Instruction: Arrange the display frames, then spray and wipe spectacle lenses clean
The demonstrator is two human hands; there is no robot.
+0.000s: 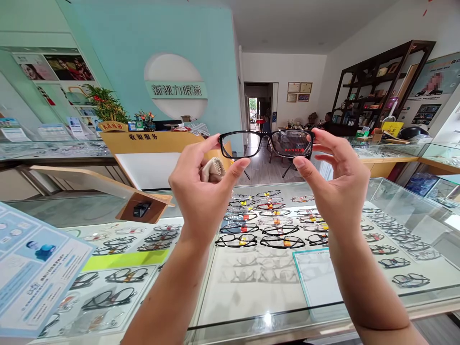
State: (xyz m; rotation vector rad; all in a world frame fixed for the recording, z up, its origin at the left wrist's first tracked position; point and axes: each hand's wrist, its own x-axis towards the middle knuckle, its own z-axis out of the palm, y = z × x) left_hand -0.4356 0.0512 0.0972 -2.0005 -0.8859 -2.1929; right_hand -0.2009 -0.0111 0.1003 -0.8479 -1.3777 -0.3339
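Observation:
Raised in front of me is a pair of black-framed eyeglasses (266,136), held level above the glass counter. My left hand (204,177) pinches the left end of the frame between thumb and fingers. A folded beige cloth (213,169) is tucked in that same palm. At the opposite end, my right hand (336,175) grips the frame's right corner with thumb and index finger. Red lettering marks the right lens. Both temples are unfolded and point away from me.
Rows of eyeglasses (282,241) lie in the glass display counter (247,306) below. A blue-and-white leaflet (39,273) stands at left, near a wooden holder (143,207). Beyond are a yellow-and-white cashier desk (151,165), a dark shelf (381,76) and a doorway.

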